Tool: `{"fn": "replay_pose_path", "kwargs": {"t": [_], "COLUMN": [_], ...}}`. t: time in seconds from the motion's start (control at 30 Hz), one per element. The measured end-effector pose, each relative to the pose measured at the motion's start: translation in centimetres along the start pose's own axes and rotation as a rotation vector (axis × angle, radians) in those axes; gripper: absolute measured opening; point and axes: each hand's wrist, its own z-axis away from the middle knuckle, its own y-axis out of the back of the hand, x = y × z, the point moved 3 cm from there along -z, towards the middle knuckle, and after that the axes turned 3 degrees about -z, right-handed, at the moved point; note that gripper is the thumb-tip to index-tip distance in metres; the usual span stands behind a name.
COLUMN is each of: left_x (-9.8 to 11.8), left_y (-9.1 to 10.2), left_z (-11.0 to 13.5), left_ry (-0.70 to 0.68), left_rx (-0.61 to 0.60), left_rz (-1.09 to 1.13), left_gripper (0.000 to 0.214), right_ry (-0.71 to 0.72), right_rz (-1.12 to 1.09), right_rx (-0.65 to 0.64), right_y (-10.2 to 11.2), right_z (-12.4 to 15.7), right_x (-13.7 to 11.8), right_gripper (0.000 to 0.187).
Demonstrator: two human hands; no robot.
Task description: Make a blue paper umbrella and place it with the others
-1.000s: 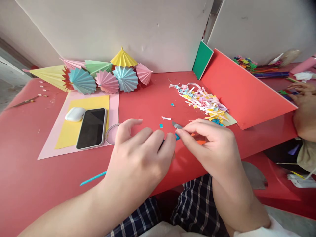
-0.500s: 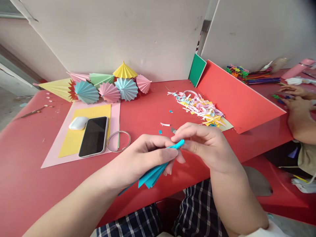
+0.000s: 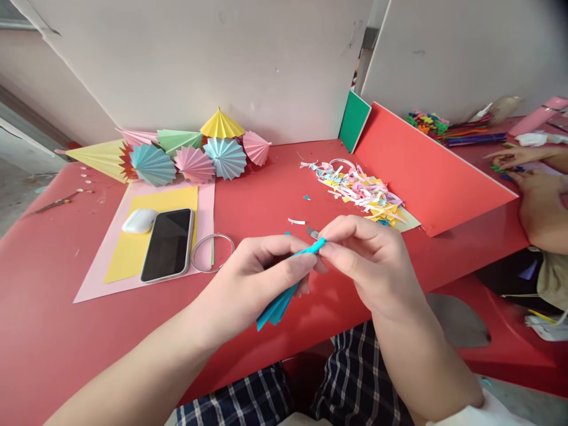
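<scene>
A folded blue paper umbrella (image 3: 279, 305) is held over the table's front edge, its pleats bunched and its narrow tip pointing up to the right. My left hand (image 3: 270, 272) is closed around its body, thumb on top near the tip. With thumb and index finger, my right hand (image 3: 364, 254) pinches the tip's end. Just behind the right fingers lies a small metal blade (image 3: 313, 233), partly covered. Finished pleated paper umbrellas (image 3: 226, 158) in several colours stand along the back left of the table.
A phone (image 3: 167, 245) and a white earbud case (image 3: 139, 220) rest on yellow and pink paper sheets, beside a clear ring (image 3: 213, 253). Paper scraps (image 3: 364, 189) are heaped before a red board (image 3: 435, 171). At right, another person's hands (image 3: 528, 171) work near pipe cleaners (image 3: 474, 140).
Both hands have risen slightly with the blue paper umbrella. My right thumb and finger have closed in on its tip. The view has shifted a little.
</scene>
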Motion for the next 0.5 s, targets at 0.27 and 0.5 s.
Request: {"fn": "replay_pose_path", "kwargs": {"t": [0.27,0.5], "left_x": [0.92,0.83], "left_y": [-0.14,-0.26], "left_z": [0.42,0.30], "left_ry": [-0.013,-0.133], "left_rx": [0.065,0.132], "left_rz": [-0.192,-0.339], "left_gripper": [0.025,0.024], "right_ry": [0.000,-0.053], "right_rz": [0.060,0.132], "right_rx": [-0.024,0.037], "right_y": [0.33,0.19], "right_z": [-0.12,-0.05], "right_x": [-0.16,-0.57], "right_gripper": [0.003,0.003]}}
